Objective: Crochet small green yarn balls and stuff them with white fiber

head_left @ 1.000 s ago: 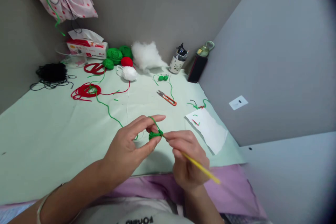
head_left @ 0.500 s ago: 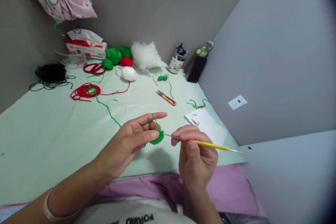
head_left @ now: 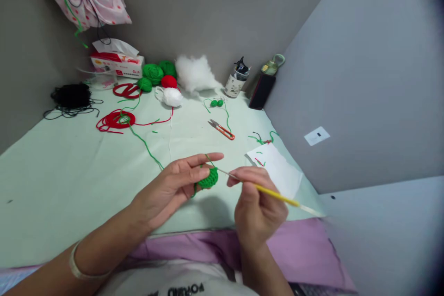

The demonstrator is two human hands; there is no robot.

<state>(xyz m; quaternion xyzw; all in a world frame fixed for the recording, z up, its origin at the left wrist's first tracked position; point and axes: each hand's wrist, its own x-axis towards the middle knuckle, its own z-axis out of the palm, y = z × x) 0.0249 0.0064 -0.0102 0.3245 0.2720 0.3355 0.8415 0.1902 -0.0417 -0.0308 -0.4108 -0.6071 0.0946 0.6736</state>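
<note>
My left hand (head_left: 180, 178) pinches a small round green crochet piece (head_left: 209, 179) between thumb and fingers. Its index finger is stretched out, with a strand of green yarn (head_left: 210, 161) running over it. My right hand (head_left: 258, 203) grips a crochet hook with a yellow handle (head_left: 277, 195) like a pencil. The hook's thin metal shaft (head_left: 227, 173) reaches the upper right edge of the green piece; whether its tip sits inside a stitch is too small to tell. From my left hand, working yarn (head_left: 147, 148) trails back across the table to the left.
Orange thread snips (head_left: 221, 129) and two small green balls (head_left: 217, 103) lie beyond my hands. White paper (head_left: 277, 169) with yarn scraps is at right. Behind are red yarn (head_left: 120, 119), black yarn (head_left: 72, 97), white stuffing (head_left: 196, 74), a pen cup (head_left: 237, 82) and a tissue box (head_left: 118, 64).
The hook has tilted, its rear end lower and its tip now at the piece's upper edge. The green piece has turned in my left hand, showing more of its face. The view has shifted slightly.
</note>
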